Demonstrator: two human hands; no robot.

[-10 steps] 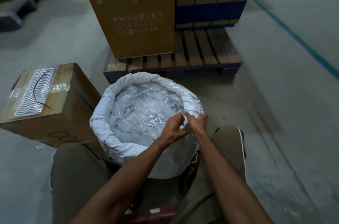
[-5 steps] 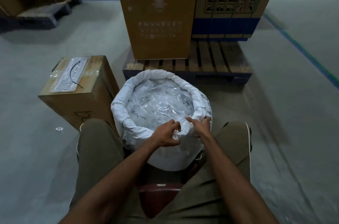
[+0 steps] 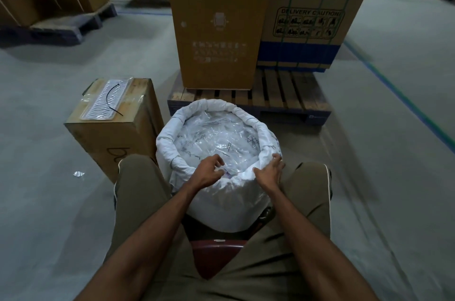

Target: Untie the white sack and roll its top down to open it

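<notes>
White sack (image 3: 221, 199) sits on the floor between the person's knees, w/ a wooden pallet (image 3: 278, 101) just behind it & a cardboard box (image 3: 128, 138) at its left. Task looks nearly done — no tie or knot visible on the sack, mouth wide open, & the top is already rolled into a thick cuff (image 3: 246, 113) around the far, left & right sides. Clear plastic packets (image 3: 216, 138) fill the inside up to approx. the cuff level. What's left, as far as can be judged: the near edge, where the fabric looks flatter & less tightly rolled than the rest. Both hands are working exactly there. Left hand (image 3: 209, 172) has fingers curled at the inner near rim, seemingly pinching the fabric edge, though the exact contact is small & partly hidden. Right hand (image 3: 269, 172) lies over the near-right rim, fingers spread & bent over the roll, thumb toward the centre — pressing or holding the cuff rather than clenched. Probably one more tuck evens the rim out. On top of the cardboard box lies a clear blister tray (image 3: 105, 99) w/ a black cable tie (image 3: 112, 98) across it.
</notes>
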